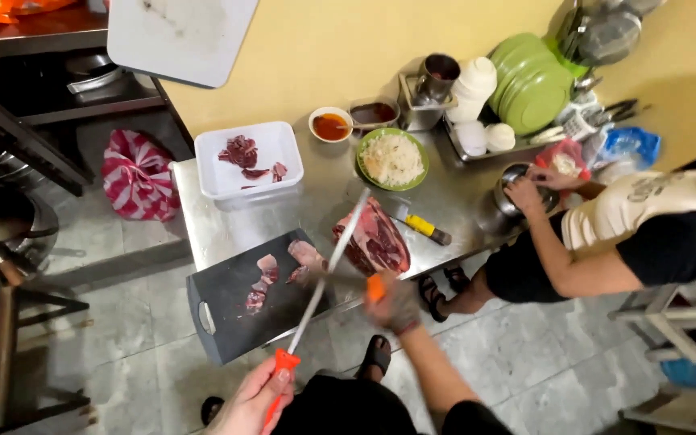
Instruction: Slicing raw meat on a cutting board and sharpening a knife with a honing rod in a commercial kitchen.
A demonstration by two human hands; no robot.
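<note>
My left hand (251, 403) grips the orange handle of a long sharpening steel (328, 270), which points up and right over the table. My right hand (396, 306), blurred and in a dark glove, holds an orange-handled knife (356, 282) laid across the steel. Below them a dark cutting board (227, 322) carries a few slices of raw meat (279, 270). A large slab of raw red meat (376, 238) lies on the steel table (211, 229) beside the board.
A white tub (275, 173) holds meat pieces. A green plate of shredded white food (392, 159), sauce bowls (331, 125), a yellow-handled cleaver (420, 224) and stacked green plates (529, 80) are on the table. Another person's hand (525, 193) grips a metal bowl at right.
</note>
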